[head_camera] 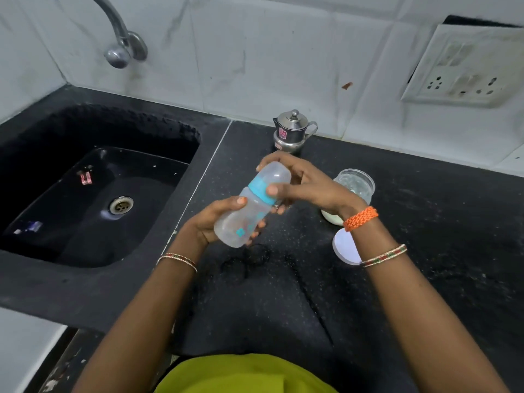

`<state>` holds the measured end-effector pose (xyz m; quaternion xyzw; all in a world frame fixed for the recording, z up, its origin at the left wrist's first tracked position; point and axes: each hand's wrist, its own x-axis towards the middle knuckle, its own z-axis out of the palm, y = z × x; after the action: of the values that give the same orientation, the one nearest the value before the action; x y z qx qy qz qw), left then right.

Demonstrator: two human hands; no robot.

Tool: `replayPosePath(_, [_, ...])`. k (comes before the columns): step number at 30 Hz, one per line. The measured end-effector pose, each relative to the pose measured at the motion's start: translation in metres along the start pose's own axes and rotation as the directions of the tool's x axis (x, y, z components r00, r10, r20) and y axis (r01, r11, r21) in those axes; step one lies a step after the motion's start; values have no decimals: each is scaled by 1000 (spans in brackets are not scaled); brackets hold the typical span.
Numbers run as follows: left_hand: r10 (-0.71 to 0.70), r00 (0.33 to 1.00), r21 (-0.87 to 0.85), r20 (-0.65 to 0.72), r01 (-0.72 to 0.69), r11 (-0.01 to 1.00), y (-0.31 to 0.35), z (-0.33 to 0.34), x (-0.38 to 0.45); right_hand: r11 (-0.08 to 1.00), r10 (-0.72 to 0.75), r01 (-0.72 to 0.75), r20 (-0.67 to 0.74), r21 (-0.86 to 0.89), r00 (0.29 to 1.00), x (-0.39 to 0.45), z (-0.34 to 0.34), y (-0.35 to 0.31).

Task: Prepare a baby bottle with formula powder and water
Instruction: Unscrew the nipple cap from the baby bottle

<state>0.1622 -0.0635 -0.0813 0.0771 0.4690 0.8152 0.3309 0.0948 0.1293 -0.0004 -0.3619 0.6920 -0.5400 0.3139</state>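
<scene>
1 baby bottle (249, 207) held tilted in 2 hands above the black tabletop (425, 236)

The clear bottle with its blue collar (259, 191) and domed clear cap (276, 174) leans up toward the right, in the air just right of the sink (93, 199); the left hand (215, 222) curls round its lower body, thumb on top, and the right hand (306, 185) wraps the cap and collar with thumb and fingers. Just behind the right hand stands 1 open glass jar (355, 184), and under that wrist lie 1 white round lid (344, 249) and 1 pale rounded thing (331, 218), partly hidden. Further back, by the tiled wall, stands 1 small steel lidded pot (293, 131). 1 tap (119, 38) reaches out over the sink, and 1 socket plate (465, 63) sits on the wall at the right
</scene>
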Motion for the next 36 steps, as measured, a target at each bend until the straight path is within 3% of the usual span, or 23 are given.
replayPosePath(3, [9, 949, -166, 315, 46, 985, -13, -17, 2, 995, -103, 100, 179, 23, 978, -4, -6, -2])
replayPosePath(4, [48, 922, -214, 383, 38, 976, -17, -19, 4, 988, -153, 152, 162, 22, 975, -4, -8, -4])
replayPosePath(6, [99, 913, -280, 395, 17, 960, -20, -17, 8, 972, -234, 232, 75, 35, 969, -2, -11, -6])
replayPosePath(8, [126, 953, -277, 277, -47, 960, -18, -10, 10, 975, -197, 205, -89, 88, 976, -1, -14, -5])
replayPosePath(10, [147, 988, -152, -37, -151, 977, -15, -2, 11, 996, -15, 46, -345, 82, 939, 3, -15, 4])
replayPosePath(12, [223, 896, 18, -385, -234, 972, -16, 0, 14, 975, 97, -196, -594, -104, 799, 9, -9, 22])
replayPosePath(14, [355, 733, 253, -581, -252, 934, -19, 0, 18, 843, 41, -405, -709, -353, 704, 15, -2, 49])
replayPosePath(17, [522, 547, 529, -654, -162, 833, -19, 5, 19, 640, 60, -534, -657, -553, 752, 16, 16, 79])
replayPosePath(21, [612, 480, 671, -629, -64, 739, -23, 9, 17, 531, 135, -571, -602, -626, 787, 18, 26, 91])
replayPosePath(23, [627, 440, 705, -642, 19, 708, -25, 11, 17, 559, 110, -574, -633, -598, 766, 17, 30, 86])
replayPosePath(26, [685, 373, 765, -626, 119, 634, -23, 25, 18, 882, 27, -379, -775, -279, 631, 15, 38, 61])
replayPosePath(28, [771, 320, 832, -550, 287, 474, -20, 42, 25, 967, 192, -254, -744, 30, 640, 18, 43, 42])
replayPosePath(30, [859, 298, 835, -417, 498, 233, -18, 58, 32, 953, 260, -296, -685, 67, 681, 22, 43, 34])
replayPosePath(32, [874, 330, 774, -356, 628, 78, -14, 72, 36, 939, 307, -328, -669, 100, 677, 25, 41, 33])
replayPosePath(34, [832, 362, 728, -421, 682, 72, -12, 82, 34, 935, 329, -330, -661, 129, 675, 26, 38, 34])
replayPosePath(36, [748, 379, 726, -544, 660, 194, -6, 91, 32, 952, 284, -278, -705, 128, 650, 23, 37, 36])
